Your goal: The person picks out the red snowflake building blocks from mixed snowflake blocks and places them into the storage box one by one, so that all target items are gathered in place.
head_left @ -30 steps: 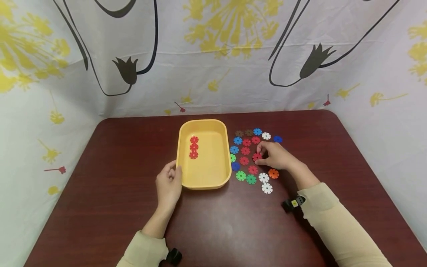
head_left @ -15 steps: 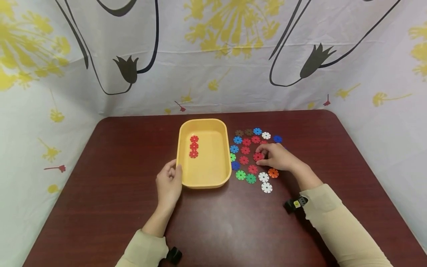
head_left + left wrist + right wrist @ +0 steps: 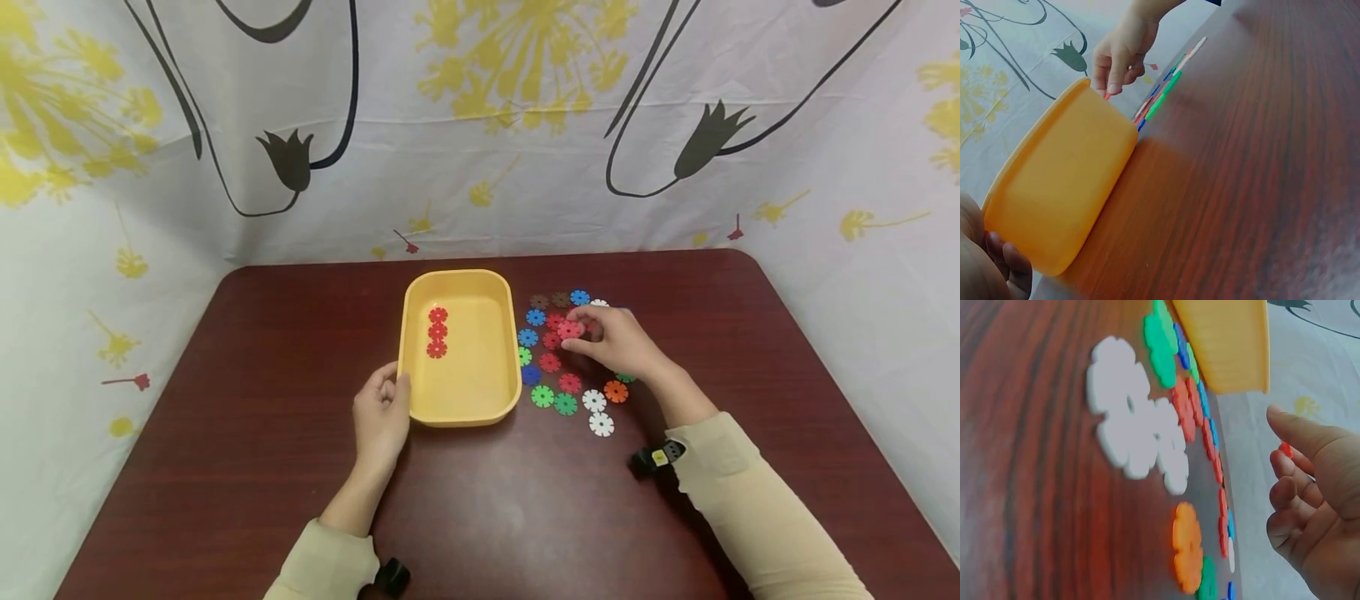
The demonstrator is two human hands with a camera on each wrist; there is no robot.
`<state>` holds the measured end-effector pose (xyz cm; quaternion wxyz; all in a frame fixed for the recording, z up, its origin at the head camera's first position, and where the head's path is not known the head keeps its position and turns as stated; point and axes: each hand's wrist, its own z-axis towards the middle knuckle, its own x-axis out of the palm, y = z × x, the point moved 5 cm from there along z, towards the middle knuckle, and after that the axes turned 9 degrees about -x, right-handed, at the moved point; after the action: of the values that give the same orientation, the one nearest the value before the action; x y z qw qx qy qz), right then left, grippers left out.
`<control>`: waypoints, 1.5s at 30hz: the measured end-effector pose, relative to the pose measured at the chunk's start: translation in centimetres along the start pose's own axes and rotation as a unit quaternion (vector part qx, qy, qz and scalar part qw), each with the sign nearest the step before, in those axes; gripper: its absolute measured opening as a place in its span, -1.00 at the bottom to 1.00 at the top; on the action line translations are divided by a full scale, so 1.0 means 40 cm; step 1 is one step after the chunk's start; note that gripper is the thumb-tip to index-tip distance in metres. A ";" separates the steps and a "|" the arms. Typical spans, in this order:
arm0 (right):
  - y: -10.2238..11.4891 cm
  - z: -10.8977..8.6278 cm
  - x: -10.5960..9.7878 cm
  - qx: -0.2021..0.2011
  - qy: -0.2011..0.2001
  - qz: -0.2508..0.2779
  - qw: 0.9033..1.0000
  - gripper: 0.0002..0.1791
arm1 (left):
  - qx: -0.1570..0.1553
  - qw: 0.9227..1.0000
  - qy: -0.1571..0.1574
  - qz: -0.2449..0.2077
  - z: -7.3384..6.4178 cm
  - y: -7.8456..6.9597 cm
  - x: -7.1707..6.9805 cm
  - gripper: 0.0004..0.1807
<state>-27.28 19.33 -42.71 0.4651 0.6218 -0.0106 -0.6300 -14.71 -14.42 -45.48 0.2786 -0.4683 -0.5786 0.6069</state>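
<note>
My left hand (image 3: 382, 417) grips the left rim of a yellow plastic tray (image 3: 480, 379), thumb over the edge. Three red notched discs (image 3: 437, 332) lie in a column inside it. Between thumb and fingertips, my right hand (image 3: 618, 340) pinches another red notched disc (image 3: 569, 330), raised over the loose pieces right of the tray. Only a sliver of that disc (image 3: 1286, 450) shows in the right wrist view. From the left wrist view, the tray's side (image 3: 1063, 181) stands between the two hands.
Flat notched discs are spread right of the tray: white (image 3: 601, 424), orange (image 3: 616, 392), green (image 3: 566, 404), blue (image 3: 536, 317), brown (image 3: 539, 302) and several more red ones (image 3: 550, 362). A patterned cloth (image 3: 480, 225) hangs behind the dark wooden table (image 3: 480, 517).
My right hand has lifted the red disc and shifted slightly left and away from me, uncovering a green disc near the orange one. The left hand and tray stay put.
</note>
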 end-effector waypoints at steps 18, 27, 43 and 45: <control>0.085 0.080 0.026 -0.034 -0.021 0.047 0.998 -0.62 | 0.006 1.000 -0.005 -0.005 -0.002 -0.004 0.003 -0.67; 0.131 0.113 0.059 -0.059 -0.017 0.061 0.996 -0.61 | 0.027 1.000 -0.006 0.010 0.002 -0.008 0.001 -0.70; 0.208 0.161 0.117 -0.105 -0.008 0.096 0.990 -0.64 | 0.047 0.998 -0.015 0.039 0.005 -0.015 0.003 -0.74; 0.217 0.166 0.124 -0.110 -0.006 0.094 0.989 -0.65 | 0.049 0.998 -0.014 0.040 0.005 -0.015 0.003 -0.74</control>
<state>-26.57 7.69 -39.92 0.5876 0.5594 -0.0020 -0.5847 -15.07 -14.29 -44.95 0.2685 -0.4685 -0.5324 0.6519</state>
